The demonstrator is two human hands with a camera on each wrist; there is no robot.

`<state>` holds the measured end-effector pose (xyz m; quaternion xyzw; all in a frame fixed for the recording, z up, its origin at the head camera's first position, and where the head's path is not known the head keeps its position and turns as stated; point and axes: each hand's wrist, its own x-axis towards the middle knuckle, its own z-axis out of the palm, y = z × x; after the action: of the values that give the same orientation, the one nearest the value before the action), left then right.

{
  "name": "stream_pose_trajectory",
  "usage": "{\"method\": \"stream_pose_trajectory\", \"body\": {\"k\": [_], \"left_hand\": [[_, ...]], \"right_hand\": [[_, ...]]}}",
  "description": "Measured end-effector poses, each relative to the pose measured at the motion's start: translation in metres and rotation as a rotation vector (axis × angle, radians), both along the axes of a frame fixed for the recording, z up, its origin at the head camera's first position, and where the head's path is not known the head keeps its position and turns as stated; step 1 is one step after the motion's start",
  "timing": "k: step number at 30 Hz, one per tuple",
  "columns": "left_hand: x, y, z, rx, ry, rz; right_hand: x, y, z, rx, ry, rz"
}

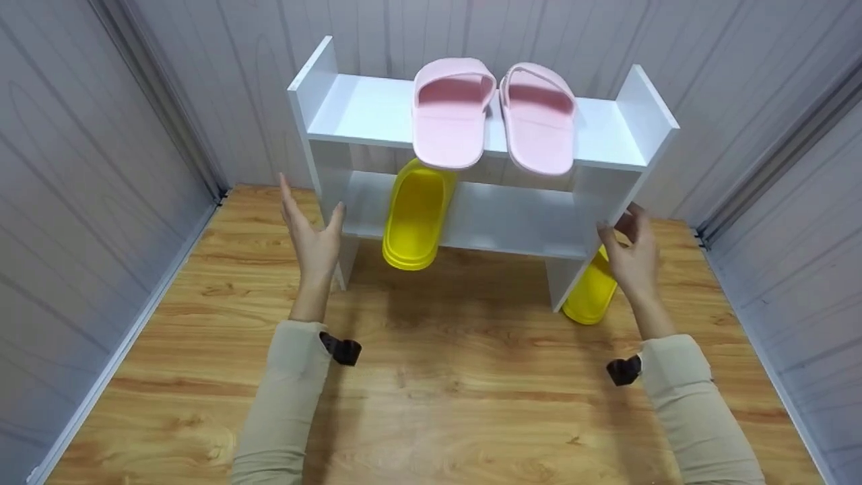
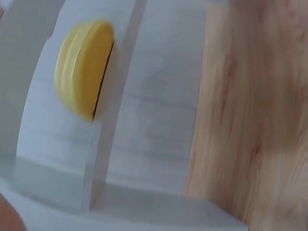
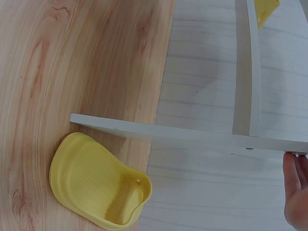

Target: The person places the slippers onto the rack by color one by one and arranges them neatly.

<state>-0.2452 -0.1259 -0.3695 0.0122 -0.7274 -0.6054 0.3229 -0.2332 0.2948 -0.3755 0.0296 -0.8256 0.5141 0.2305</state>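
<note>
A white two-tier shoe rack (image 1: 512,215) stands on the floor in the head view. My left hand (image 1: 316,246) is beside its left side panel, fingers spread and thumb up at the panel's edge. On the other side my right hand (image 1: 634,256) touches the right side panel; in the right wrist view its fingertips (image 3: 291,168) meet the outer face. A pair of pink slippers, the left one (image 1: 450,135) and the right one (image 1: 540,138), sits on the top shelf. One yellow slipper (image 1: 414,219) rests on the middle shelf, toes inward, its heel overhanging the front edge.
Another yellow slipper (image 1: 589,293) lies on the wooden floor (image 1: 444,391) just outside the rack's right panel, below my right hand. Pale panelled walls (image 1: 87,222) close in the back and both sides. Small black cameras (image 1: 345,349) are strapped at the wrists.
</note>
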Motion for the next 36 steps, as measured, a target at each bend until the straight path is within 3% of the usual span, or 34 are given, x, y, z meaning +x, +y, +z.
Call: {"method": "stream_pose_trajectory", "body": {"k": [2, 5, 11, 19, 27, 36], "left_hand": [[-0.007, -0.008, -0.003, -0.005, -0.094, -0.057], [-0.014, -0.015, -0.005, -0.009, -0.172, -0.136], [-0.022, -0.019, -0.003, -0.042, -0.211, -0.193], [-0.030, -0.023, 0.004, -0.067, -0.278, -0.234], [-0.035, -0.025, 0.005, -0.165, -0.237, -0.207], [-0.036, -0.025, 0.006, -0.175, -0.240, -0.209]], "right_hand": [[0.000, 0.000, 0.000, 0.003, -0.003, -0.001], [0.000, 0.000, -0.001, 0.008, -0.002, -0.003], [0.000, -0.001, -0.001, 0.006, 0.002, 0.001], [0.011, -0.014, 0.014, -0.028, 0.032, 0.033], [-0.003, 0.000, -0.004, -0.003, 0.030, 0.011], [0.004, -0.005, 0.005, -0.023, 0.004, 0.004]]}}
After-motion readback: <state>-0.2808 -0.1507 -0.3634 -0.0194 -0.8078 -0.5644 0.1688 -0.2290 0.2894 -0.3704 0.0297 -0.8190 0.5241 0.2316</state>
